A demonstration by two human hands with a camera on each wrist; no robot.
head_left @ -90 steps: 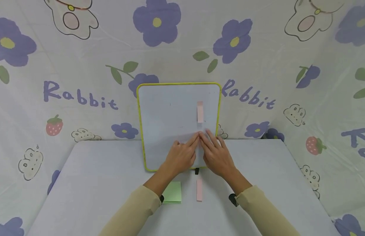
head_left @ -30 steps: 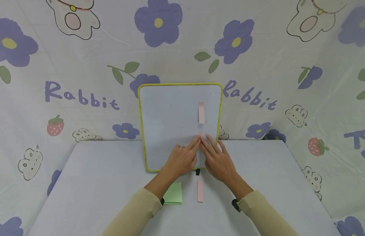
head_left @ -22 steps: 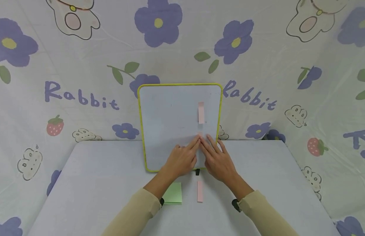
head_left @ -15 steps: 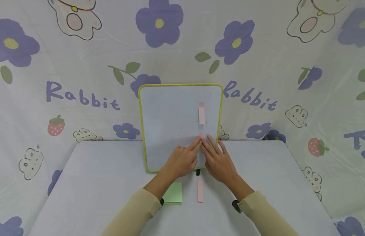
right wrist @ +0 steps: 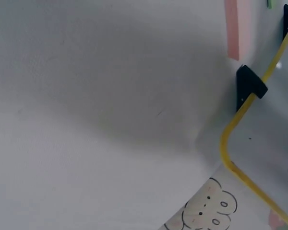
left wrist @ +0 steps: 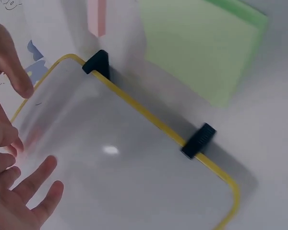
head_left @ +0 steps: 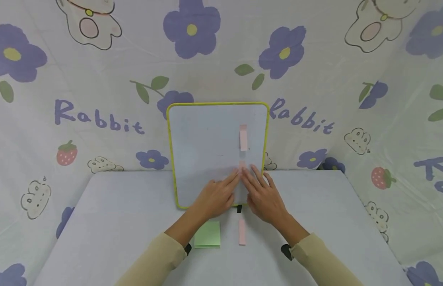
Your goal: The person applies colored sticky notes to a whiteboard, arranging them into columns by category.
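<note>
A whiteboard [head_left: 203, 159] with a yellow rim stands upright on the white table. One pink sticky note [head_left: 243, 138] is on its upper right part. Below that, a second pink sticky note [head_left: 242, 164] lies flat on the board, its lower part partly covered by fingers. My right hand [head_left: 266, 198] rests its extended fingertips on this lower note. Just left of the note is my left hand [head_left: 216, 196], its index fingertip close to the note's edge. In the left wrist view the left hand [left wrist: 19, 201] has loosely spread fingers with nothing between them.
In front of the board lie a pad of green sticky notes [head_left: 208, 234] and a narrow pink sticky-note pad [head_left: 241, 232]. Black clip feet [left wrist: 198, 140] hold the board's lower edge. A patterned curtain [head_left: 117, 71] hangs behind the table.
Both hands have slid slightly down the board, uncovering the top of the lower pink note. In the last half second my left hand has drawn back to the left, away from the right fingertips.
</note>
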